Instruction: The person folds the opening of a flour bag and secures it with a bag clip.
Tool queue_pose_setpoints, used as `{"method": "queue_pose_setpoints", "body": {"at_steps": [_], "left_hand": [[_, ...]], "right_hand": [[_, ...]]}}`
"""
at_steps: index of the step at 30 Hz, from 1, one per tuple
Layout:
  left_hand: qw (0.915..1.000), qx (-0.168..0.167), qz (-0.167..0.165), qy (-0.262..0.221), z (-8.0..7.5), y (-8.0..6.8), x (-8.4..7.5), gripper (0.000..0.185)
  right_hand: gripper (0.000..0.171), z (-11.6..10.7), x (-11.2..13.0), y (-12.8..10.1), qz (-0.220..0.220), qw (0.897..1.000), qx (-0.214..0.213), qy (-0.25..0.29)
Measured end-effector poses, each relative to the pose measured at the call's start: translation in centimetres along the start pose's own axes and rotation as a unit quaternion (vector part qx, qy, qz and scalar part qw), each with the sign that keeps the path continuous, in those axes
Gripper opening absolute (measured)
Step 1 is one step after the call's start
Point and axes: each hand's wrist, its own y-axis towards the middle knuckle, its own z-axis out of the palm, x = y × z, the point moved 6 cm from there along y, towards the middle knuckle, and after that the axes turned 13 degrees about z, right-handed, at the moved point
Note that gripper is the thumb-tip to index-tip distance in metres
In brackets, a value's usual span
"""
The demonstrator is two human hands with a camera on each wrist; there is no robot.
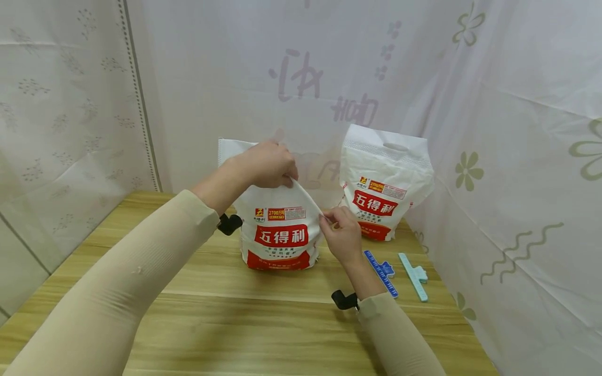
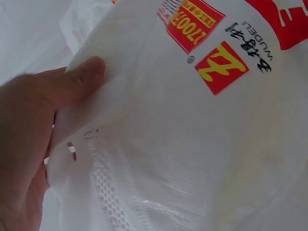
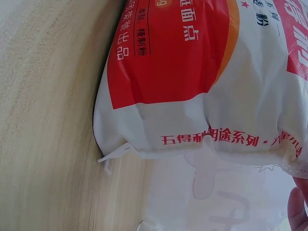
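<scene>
I gripped the folded top of the near flour bag (image 1: pixel 280 230) with my left hand (image 1: pixel 265 164) to keep it upright on the wooden table (image 1: pixel 211 313), while my right hand (image 1: pixel 342 235) pinched its side edge taut. A second bag (image 1: pixel 383 188) stood behind; two sealing clips (image 1: pixel 400 271) lay just right.

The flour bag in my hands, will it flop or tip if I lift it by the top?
The flour bag bulges full, so it is probably heavy. Its top folds where the left hand grips it, so likely floppy. The broad base on the table suggests little tipping.
</scene>
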Motion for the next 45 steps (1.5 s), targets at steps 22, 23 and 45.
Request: {"method": "queue_pose_setpoints", "body": {"at_steps": [22, 23, 45], "left_hand": [[0.9989, 0.025, 0.021, 0.035, 1.0, 2.1, -2.4, 0.014], [0.9987, 0.025, 0.019, 0.039, 1.0, 2.2, -2.5, 0.013], [0.9994, 0.013, -0.007, 0.032, 0.9, 1.9, -1.2, 0.018]], "right_hand": [[0.004, 0.3, -0.3, 0.0, 0.008, 1.000, 0.010, -0.009], [0.004, 0.3, -0.3, 0.0, 0.008, 1.000, 0.010, -0.008], [0.009, -0.1, -0.1, 0.1, 0.010, 1.000, 0.013, -0.006]]}}
